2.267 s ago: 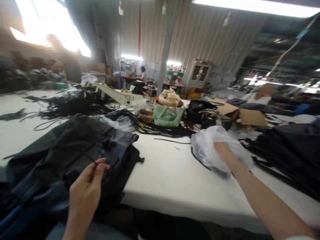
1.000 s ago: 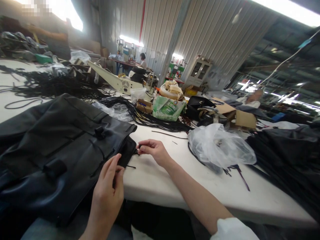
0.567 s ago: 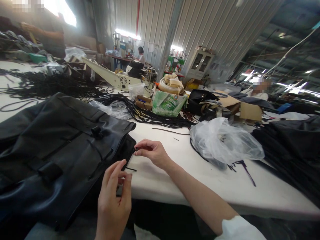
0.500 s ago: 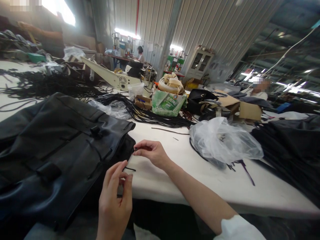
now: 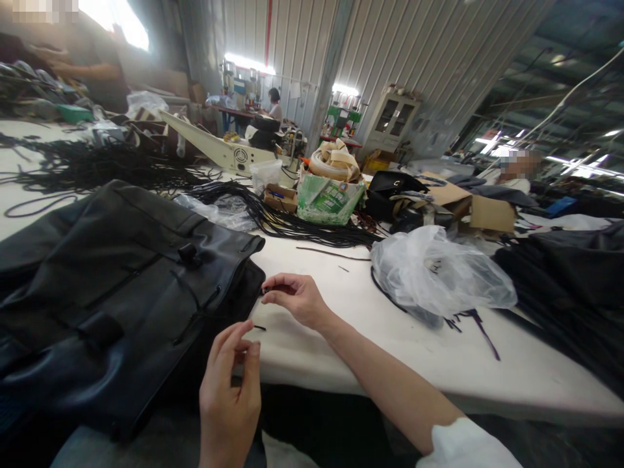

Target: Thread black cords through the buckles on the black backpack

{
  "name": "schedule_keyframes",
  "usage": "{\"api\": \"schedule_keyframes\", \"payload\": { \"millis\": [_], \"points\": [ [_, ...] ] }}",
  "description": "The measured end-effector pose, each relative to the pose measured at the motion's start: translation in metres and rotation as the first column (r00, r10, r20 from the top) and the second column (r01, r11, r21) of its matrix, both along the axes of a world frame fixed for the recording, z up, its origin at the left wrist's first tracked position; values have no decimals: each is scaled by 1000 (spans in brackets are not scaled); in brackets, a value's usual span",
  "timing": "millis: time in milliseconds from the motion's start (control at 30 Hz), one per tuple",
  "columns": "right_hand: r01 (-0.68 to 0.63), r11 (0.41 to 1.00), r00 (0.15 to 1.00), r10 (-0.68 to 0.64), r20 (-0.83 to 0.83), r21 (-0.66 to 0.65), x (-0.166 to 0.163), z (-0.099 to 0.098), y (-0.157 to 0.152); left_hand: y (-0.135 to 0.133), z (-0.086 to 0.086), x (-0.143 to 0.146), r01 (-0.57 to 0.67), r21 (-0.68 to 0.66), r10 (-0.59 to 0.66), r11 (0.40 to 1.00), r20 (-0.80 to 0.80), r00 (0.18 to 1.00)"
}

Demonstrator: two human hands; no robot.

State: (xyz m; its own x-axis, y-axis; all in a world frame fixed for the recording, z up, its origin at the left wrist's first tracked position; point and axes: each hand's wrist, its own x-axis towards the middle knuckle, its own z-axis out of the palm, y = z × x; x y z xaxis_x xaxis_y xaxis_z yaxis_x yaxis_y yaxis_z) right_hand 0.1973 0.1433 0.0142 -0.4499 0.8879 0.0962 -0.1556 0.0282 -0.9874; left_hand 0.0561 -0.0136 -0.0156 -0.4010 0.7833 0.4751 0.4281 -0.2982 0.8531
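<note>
A black leather-look bag (image 5: 131, 279) lies on the white-covered table, with thin cords threaded through its front near the open edge. Beside that edge my right hand (image 5: 297, 300) pinches a small black piece (image 5: 266, 290) between thumb and fingertips; its exact kind is too small to make out. My left hand (image 5: 231, 393) is raised just below, at the table's front edge, its fingers curved and the thumb apart from them, with nothing visible between. Past its fingertips a short black cord end (image 5: 260, 327) lies over the table.
Behind the bag are bundles of black cord (image 5: 292, 227) and a green-white bag (image 5: 331, 198) topped with rolled tape. To the right sit a clear plastic bag (image 5: 439, 276) and a dark material pile (image 5: 570, 279). Other people are in the background.
My left hand has shifted slightly right and down, its fingers still apart. My right hand keeps its pinch at the bag's edge, almost unmoved.
</note>
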Motion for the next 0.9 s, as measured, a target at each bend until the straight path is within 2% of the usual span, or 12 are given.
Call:
{"api": "schedule_keyframes", "payload": {
  "millis": [333, 500, 733, 833, 900],
  "points": [
    [6, 1000, 1000, -6, 21, 13, -2, -4, -1, -6, -2, 1, -39, -6, 39, 999, 29, 999],
    [-18, 1000, 1000, 17, 15, 26, -3, 1, -6, -6, -2, 2, -38, -40, 43, 998, 120, 992],
    [-219, 975, 972, 216, -92, -21, -9, 12, -27, -6, 3, 2, 9, -77, 19, 997, 354, 935],
    [-334, 942, 938, 331, -103, -19, -11, 12, -34, -7, 5, 0, 34, -54, -11, 998, 380, 925],
    [-357, 934, 930, 357, -87, 20, -12, 11, -34, -8, 4, -1, 35, -14, -27, 999, 377, 926]
  ]
}}
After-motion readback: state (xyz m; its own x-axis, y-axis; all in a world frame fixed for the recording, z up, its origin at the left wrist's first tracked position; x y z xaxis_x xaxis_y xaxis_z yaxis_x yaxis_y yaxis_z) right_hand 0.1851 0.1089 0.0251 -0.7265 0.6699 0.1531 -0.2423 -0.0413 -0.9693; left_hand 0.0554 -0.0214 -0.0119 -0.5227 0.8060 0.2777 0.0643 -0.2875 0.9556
